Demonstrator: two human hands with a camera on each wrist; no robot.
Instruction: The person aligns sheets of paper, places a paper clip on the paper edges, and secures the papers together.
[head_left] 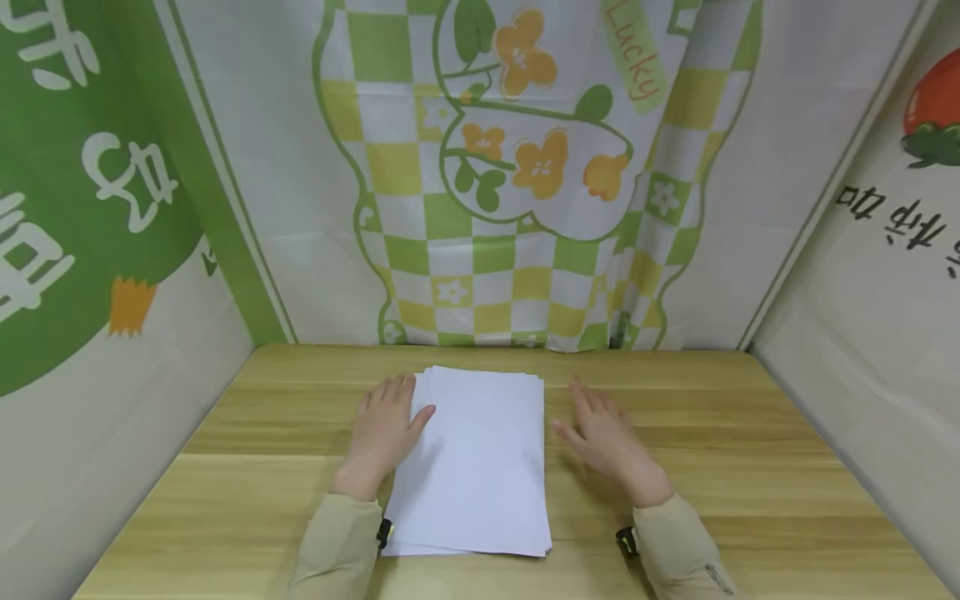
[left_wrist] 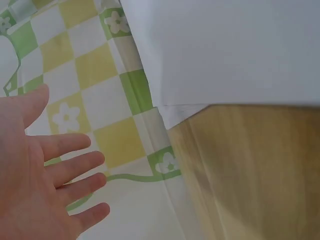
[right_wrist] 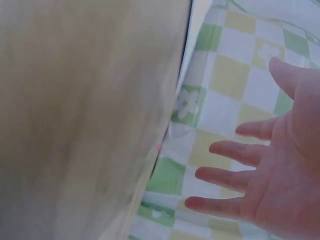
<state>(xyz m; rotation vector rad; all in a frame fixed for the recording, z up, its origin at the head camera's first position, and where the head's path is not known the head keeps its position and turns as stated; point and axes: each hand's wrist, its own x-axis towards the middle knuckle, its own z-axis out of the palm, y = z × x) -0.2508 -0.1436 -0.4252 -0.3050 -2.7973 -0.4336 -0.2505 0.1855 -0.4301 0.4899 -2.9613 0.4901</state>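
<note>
Sleeved arms (head_left: 336, 537) (head_left: 675, 542), outstretched hands (head_left: 381, 435) (head_left: 609, 442), paper (head_left: 480, 467) between

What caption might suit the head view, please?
Stacked white paper on a wooden table, left hand at the paper's edge, right hand apart.

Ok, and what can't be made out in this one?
How many sheets the paper stack holds: head view, top sheet covers the rest.
Part of the stack's left edge: head view, behind the left hand.
Pink spot by the tabletop: right wrist view, too small and blurred.
Tomato print: head view, cut off by right edge.
</note>
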